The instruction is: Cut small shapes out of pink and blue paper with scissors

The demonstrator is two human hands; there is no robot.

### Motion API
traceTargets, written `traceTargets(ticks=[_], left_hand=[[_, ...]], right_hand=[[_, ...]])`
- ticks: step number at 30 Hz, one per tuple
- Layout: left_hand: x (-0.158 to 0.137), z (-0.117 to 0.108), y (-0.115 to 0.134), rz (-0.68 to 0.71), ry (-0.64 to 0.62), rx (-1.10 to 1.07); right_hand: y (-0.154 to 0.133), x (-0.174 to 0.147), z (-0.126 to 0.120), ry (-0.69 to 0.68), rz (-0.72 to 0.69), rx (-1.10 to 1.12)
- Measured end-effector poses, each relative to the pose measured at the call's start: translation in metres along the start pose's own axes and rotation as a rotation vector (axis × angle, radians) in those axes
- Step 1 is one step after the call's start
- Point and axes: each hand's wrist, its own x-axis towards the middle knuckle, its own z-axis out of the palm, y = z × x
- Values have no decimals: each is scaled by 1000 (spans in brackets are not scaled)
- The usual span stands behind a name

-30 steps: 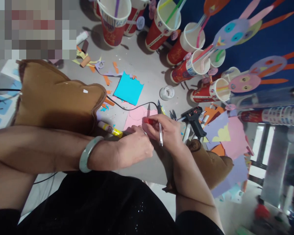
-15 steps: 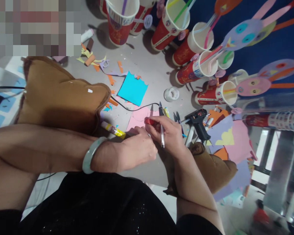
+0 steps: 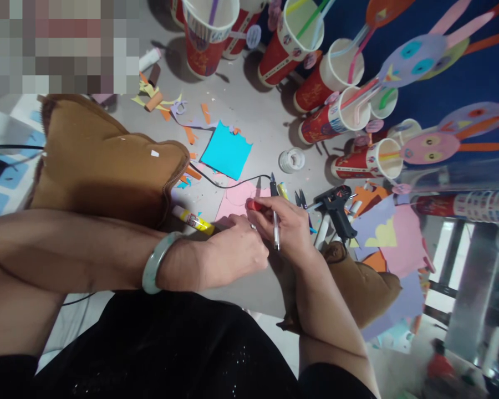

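Note:
Pink paper (image 3: pixel 230 200) with a faint drawn outline lies on the table in front of me. My left hand (image 3: pixel 230 252), a pale green bangle at its wrist, is curled over the paper's near edge; its fingertips are mostly hidden. My right hand (image 3: pixel 289 224) is closed beside it, pinching a small red rounded object (image 3: pixel 254 204) over the paper. A clear-barrelled pen (image 3: pixel 275 221) is tucked through the same hand's fingers, its tip pointing away from me. Near my left hand lies a yellow glue stick (image 3: pixel 196 221).
Red-and-white paper cups (image 3: pixel 205 47) with straws and paper animal faces line the back and right. Brown cushions (image 3: pixel 103 160) flank my arms. A black glue gun (image 3: pixel 336 209), scissors (image 3: pixel 303 200), a tape roll (image 3: pixel 291 160), blue paper (image 3: pixel 228 149) and coloured scraps lie around.
Both hands keep almost the same pose over the pink paper. The whole view has shifted very slightly; nothing is visibly taken up or let go.

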Motion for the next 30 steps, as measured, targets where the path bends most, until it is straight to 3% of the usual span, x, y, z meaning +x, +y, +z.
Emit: traceTargets(ticks=[8,13,23,26,30], left_hand=[[-4,-6,0,-99,200,153],[-1,-3,-1,-163,228,197],[-1,-4,-1,-163,251,239],[0,-5,0,-157,246,218],[1,-5,0,-151,225,188]], right_hand=[[-1,-1,-5,-33,76,82],[3,0,-8,-83,49,96],[-3,-1,-11,-95,108,129],[-2,-2,-15,-21,118,158],[-1,-3,-15,203,166,199]])
